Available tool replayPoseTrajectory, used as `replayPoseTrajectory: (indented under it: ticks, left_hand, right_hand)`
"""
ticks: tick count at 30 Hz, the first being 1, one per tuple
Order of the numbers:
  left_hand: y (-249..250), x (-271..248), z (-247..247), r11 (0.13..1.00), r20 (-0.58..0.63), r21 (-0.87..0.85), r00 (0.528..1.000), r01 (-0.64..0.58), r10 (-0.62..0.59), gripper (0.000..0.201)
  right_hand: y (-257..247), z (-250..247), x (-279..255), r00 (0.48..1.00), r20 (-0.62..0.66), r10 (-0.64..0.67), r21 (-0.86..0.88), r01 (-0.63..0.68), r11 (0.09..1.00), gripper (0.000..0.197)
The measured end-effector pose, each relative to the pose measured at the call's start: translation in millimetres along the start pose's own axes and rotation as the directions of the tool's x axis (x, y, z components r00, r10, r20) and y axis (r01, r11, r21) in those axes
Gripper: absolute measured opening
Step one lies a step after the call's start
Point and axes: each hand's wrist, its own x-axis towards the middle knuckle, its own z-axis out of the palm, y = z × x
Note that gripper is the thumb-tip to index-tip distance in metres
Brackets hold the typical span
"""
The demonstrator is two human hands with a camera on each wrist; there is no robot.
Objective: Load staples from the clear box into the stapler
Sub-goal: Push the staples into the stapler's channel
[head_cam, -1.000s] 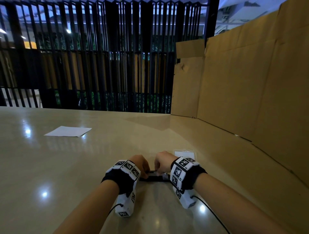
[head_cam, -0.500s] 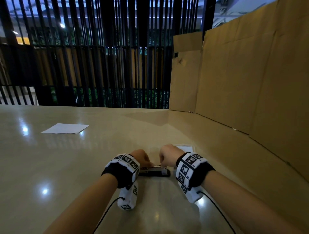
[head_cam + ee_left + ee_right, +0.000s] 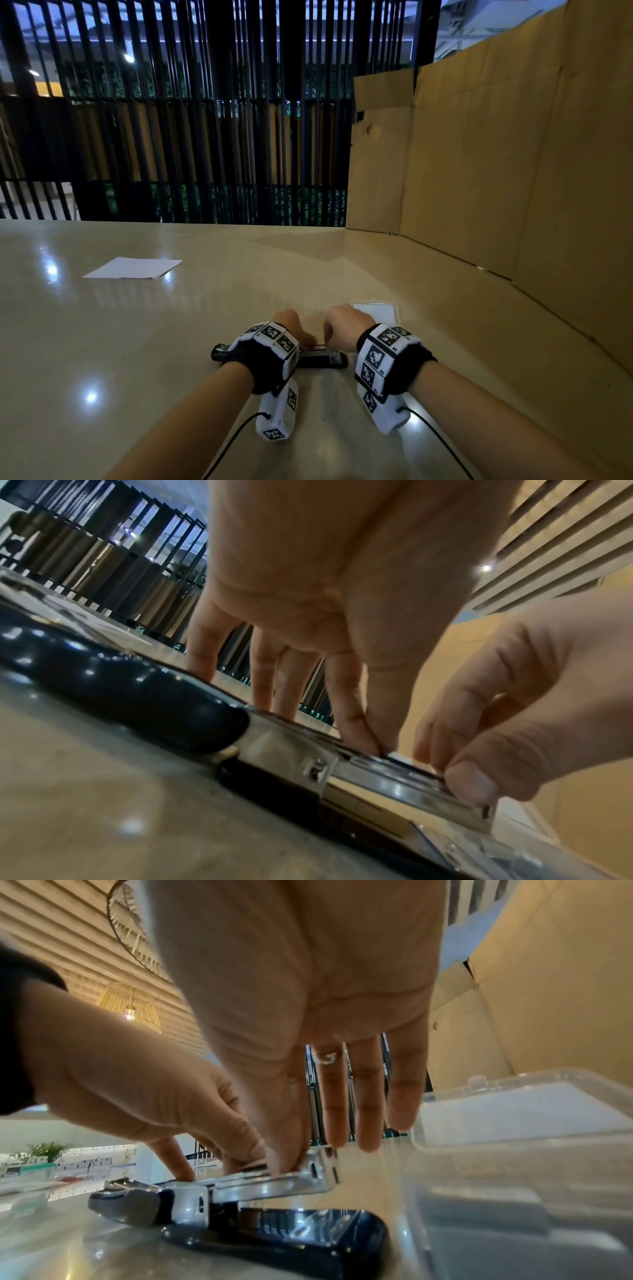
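Observation:
A black stapler (image 3: 322, 359) lies on the table, its lid (image 3: 120, 685) folded open and back to the left, so the metal magazine (image 3: 394, 785) is bared. My left hand (image 3: 375, 746) pinches the rear end of a thin staple strip (image 3: 414, 767) lying in the magazine; its other fingers reach down behind the stapler. My right hand (image 3: 287, 1161) pinches the strip's front end between thumb and forefinger, its other fingers straight. The clear box (image 3: 514, 1123) stands just right of the stapler, also seen as the clear box (image 3: 376, 311) beyond my right hand (image 3: 342, 329).
A white sheet of paper (image 3: 133, 269) lies far left on the glossy table (image 3: 171, 342). A cardboard wall (image 3: 513, 171) runs along the right side. Black railings close the far edge. Cables trail from both wrist cameras toward me.
Both hands have stayed together over the stapler. The stapler's open lid now shows to the left of my left wrist.

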Motion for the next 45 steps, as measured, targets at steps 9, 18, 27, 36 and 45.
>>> replayPoseTrajectory:
  ticks: [9,18,27,36,45]
  left_hand:
    - [-4,7,4,0.997,-0.018,-0.062,0.999,0.042,-0.043,0.043]
    - [-1,-7,-3,0.99,0.004,-0.129,0.998,0.056,-0.056,0.04]
    - [-2,-4,-1,0.998,0.025,-0.058,0.999,0.036,-0.034,0.045]
    - [4,-10,-4,0.994,-0.011,0.042,0.995,-0.102,0.103,0.036]
    - [-4,-25,-9,0.957,-0.057,0.058,0.956,-0.283,0.286,0.028]
  right_hand:
    - [-2,6,3,0.998,-0.018,0.067,0.067,-0.065,0.996,0.021]
    - [4,7,5,0.997,-0.017,0.074,0.216,-0.068,0.974,0.019]
    - [8,4,4,0.998,0.038,0.045,0.273,-0.054,0.961,0.019]
    - [5,5,0,0.988,0.051,0.148,0.104,-0.153,0.983,0.02]
    - [8,3,2,0.977,0.1,0.188,0.343,-0.212,0.915,0.043]
